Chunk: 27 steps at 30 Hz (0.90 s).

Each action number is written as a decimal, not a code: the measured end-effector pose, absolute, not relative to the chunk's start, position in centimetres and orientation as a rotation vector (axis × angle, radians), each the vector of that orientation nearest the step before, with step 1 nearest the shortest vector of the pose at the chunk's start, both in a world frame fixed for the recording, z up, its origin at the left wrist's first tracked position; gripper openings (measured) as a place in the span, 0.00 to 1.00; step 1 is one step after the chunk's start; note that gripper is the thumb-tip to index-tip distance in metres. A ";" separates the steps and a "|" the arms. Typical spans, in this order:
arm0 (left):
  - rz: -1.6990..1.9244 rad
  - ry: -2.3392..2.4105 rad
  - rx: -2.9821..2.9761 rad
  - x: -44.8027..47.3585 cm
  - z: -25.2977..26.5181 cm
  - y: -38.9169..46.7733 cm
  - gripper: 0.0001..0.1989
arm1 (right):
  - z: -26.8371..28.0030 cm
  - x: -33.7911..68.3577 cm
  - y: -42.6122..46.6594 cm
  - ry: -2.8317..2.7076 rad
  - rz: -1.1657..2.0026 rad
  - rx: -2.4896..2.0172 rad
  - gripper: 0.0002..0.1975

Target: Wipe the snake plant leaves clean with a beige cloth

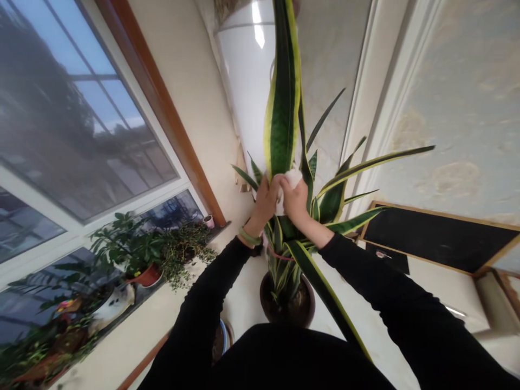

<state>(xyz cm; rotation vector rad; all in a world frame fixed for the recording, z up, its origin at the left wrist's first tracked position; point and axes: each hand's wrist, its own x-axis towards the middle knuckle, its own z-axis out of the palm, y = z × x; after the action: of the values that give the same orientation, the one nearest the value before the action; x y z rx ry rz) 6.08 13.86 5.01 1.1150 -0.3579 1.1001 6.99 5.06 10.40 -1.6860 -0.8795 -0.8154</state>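
Observation:
A tall snake plant (282, 103) with yellow-edged green leaves grows from a dark round pot (311, 306) in front of me. My left hand (266, 203), with a green bangle at the wrist, is closed at the lower part of the widest upright leaf. Right beside it, my right hand (296, 201) is closed on a white cloth or tissue (293, 175) pressed against the same leaf. Both hands meet at the thumbs. The fingers behind the leaf are hidden. A reddish band (280, 255) runs round the leaves lower down.
Potted plants (148, 273) line the windowsill at left, with a small pink pot (208, 221) at its end. A white cylindrical appliance (246, 81) stands behind the leaves. Long leaves spread right towards a framed blackboard (439, 235). A blue-rimmed container (221, 341) sits low by my left arm.

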 end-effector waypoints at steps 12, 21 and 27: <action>0.921 -0.371 0.968 5.6 2.9 12.8 0.21 | 3.8 6.8 -2.0 -0.852 -0.658 -2.080 0.20; 0.753 -0.455 0.822 7.0 1.1 13.1 0.16 | 16.4 -0.4 -3.1 -0.735 -1.320 -1.704 0.20; 0.629 -0.401 0.912 6.8 -0.1 13.2 0.23 | 15.1 -4.5 -3.4 -0.490 -1.208 -1.712 0.20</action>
<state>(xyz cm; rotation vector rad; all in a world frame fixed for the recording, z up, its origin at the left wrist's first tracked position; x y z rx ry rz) 6.77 13.22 -0.11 0.9118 -0.4006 0.6291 -4.54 -3.39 15.13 -1.7122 -0.4897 -1.2078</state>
